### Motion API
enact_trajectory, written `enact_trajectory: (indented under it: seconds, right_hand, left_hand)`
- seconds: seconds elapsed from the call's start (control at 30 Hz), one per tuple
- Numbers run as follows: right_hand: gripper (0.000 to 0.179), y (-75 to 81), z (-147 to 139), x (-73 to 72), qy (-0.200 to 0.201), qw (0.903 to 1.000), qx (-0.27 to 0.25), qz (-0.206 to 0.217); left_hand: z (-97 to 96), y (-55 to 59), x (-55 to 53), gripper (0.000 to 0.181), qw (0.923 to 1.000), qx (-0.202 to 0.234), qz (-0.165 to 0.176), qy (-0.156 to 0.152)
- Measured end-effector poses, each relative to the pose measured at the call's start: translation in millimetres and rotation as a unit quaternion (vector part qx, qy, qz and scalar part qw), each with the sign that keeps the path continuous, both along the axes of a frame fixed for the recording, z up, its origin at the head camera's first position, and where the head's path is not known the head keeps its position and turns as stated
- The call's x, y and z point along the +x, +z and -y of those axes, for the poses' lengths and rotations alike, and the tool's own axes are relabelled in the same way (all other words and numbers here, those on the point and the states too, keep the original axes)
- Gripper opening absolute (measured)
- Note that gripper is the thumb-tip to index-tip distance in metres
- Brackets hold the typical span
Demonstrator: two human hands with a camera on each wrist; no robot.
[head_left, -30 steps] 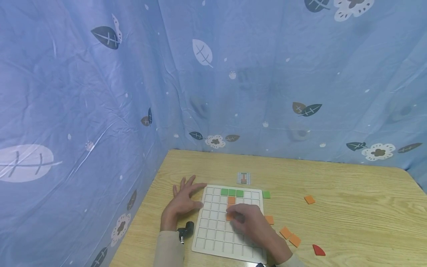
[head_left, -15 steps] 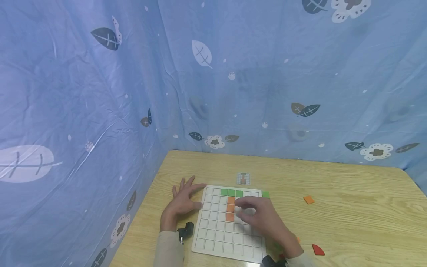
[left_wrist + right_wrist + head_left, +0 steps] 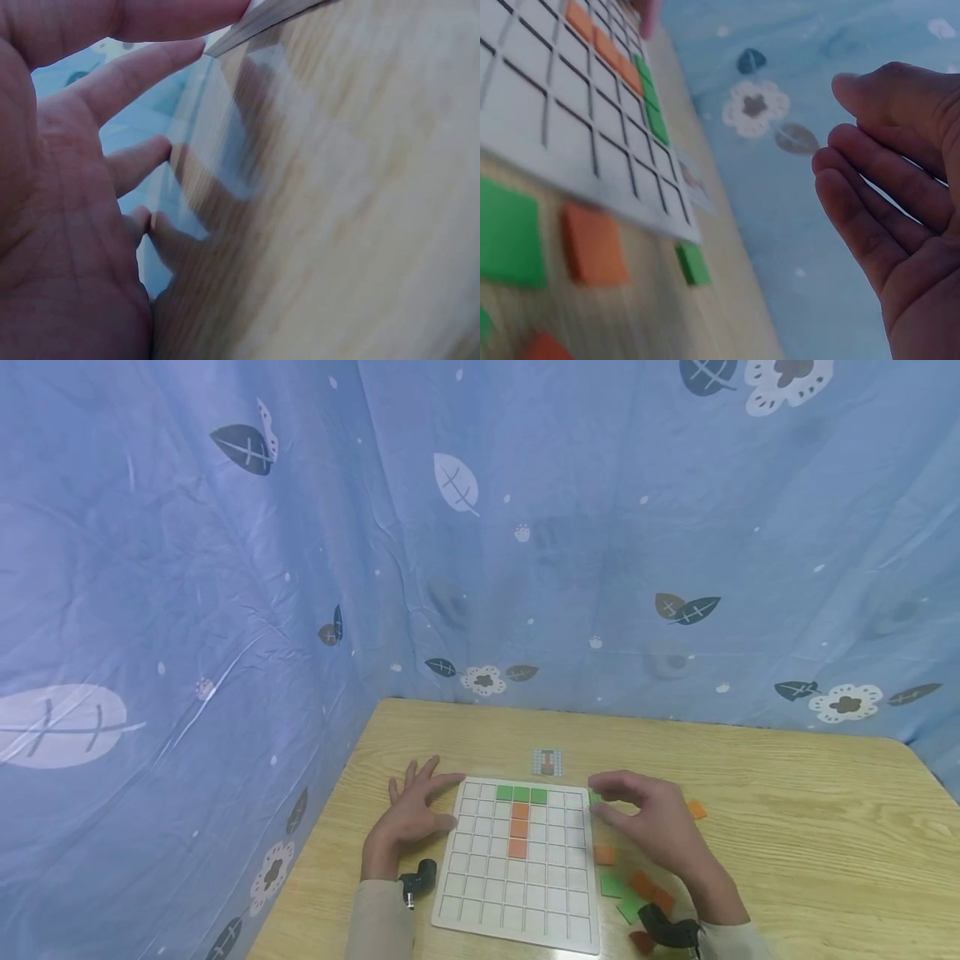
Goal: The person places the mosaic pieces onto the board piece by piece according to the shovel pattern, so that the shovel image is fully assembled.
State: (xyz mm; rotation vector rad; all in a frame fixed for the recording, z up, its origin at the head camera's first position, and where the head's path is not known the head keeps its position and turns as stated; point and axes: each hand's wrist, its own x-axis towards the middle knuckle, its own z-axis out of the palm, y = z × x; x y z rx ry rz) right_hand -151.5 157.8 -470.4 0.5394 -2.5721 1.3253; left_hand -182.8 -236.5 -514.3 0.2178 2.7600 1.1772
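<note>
A white grid board (image 3: 517, 902) lies on the table. Along its far row sit three green square tiles (image 3: 522, 794), and three orange tiles (image 3: 519, 828) run down in a column from the middle one. My left hand (image 3: 408, 817) rests at the board's left edge, fingers spread, thumb and index fingertip at the rim. Off the right edge, my right hand (image 3: 652, 814) hovers with relaxed fingers and nothing between them. Its fingertips overlap a loose green tile (image 3: 595, 797) in the head view; the right wrist view shows that green tile (image 3: 693, 263) lying apart from the fingers.
A small card with a grid picture (image 3: 547, 762) lies beyond the board. Loose orange tiles (image 3: 604, 856), green tiles (image 3: 611, 885) and a red piece (image 3: 642, 942) lie right of the board. Another orange tile (image 3: 697, 810) is farther right. A blue patterned curtain (image 3: 600, 527) borders the table.
My right hand has moved off the orange column to the right, past the board's edge, uncovering the lower orange tiles and the board's right side. The left hand stays put.
</note>
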Motion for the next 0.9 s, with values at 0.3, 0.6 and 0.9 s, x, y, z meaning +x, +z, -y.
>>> enact_trajectory:
  seconds: [0.3,0.6,0.9]
  right_hand:
    - [0.03,9.1,-47,-3.9,-0.035,0.9993,0.011,0.004]
    - [0.035,0.2,-108,-14.7,-0.043,0.9976,-0.005,0.054]
    - [0.039,-22.5,-140,-28.4,-0.022,0.9948,0.032,0.094]
  left_hand:
    - [0.1,-0.1,-0.1,0.078,1.0,-0.001,-0.001,-0.002]
    - [0.6,0.4,0.2,0.079,1.0,0.005,-0.003,-0.001]
    - [1.8,-0.1,-0.4,0.078,0.9999,0.006,-0.006,-0.008]
